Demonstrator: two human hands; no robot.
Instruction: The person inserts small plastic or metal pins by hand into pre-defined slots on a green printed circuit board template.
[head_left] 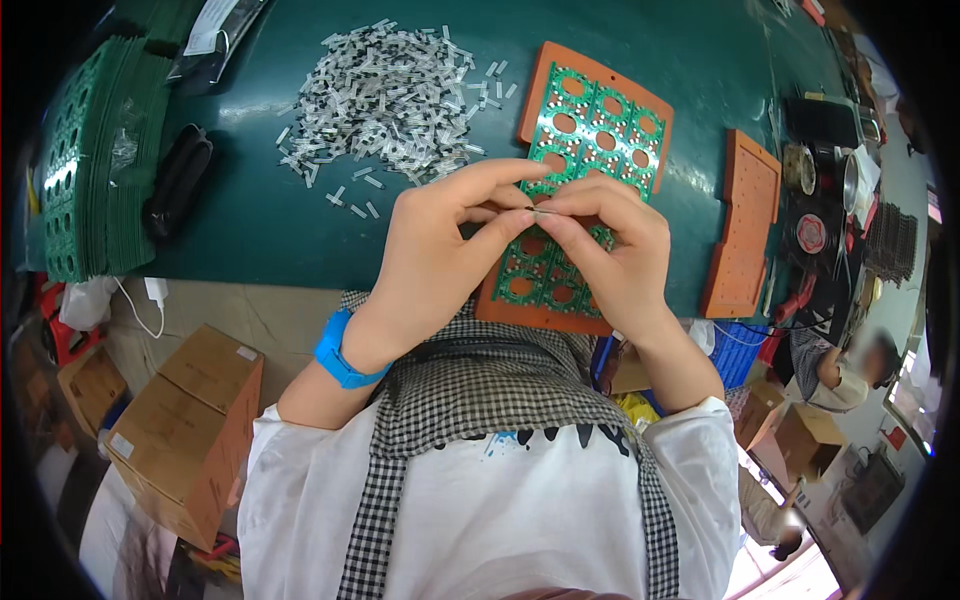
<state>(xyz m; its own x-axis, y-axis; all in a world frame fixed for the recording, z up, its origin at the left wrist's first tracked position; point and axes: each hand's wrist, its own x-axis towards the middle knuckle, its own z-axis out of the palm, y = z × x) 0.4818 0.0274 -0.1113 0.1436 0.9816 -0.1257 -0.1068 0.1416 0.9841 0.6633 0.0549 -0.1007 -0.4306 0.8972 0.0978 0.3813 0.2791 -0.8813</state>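
Note:
My left hand [430, 250] and my right hand [625, 250] meet fingertip to fingertip over a panel of green circuit boards [602, 140]. Between thumbs and forefingers they pinch one tiny, thin part [538, 211], partly dark; the fingers cover most of it. The panel has rows of round openings and rests on an orange fixture plate [655, 105], its near half partly behind my hands. Beyond my left hand lies a heap of small clear tubular pieces with dark ends [385, 95], a few strewn loose at its edges.
A second orange plate [743, 220] lies to the right, near tools and tins [800, 168]. Stacked green board panels [95, 160], a black case [180, 180] and a dark bag [212, 55] are left. Cardboard boxes [180, 420] stand below the table; people sit at far right.

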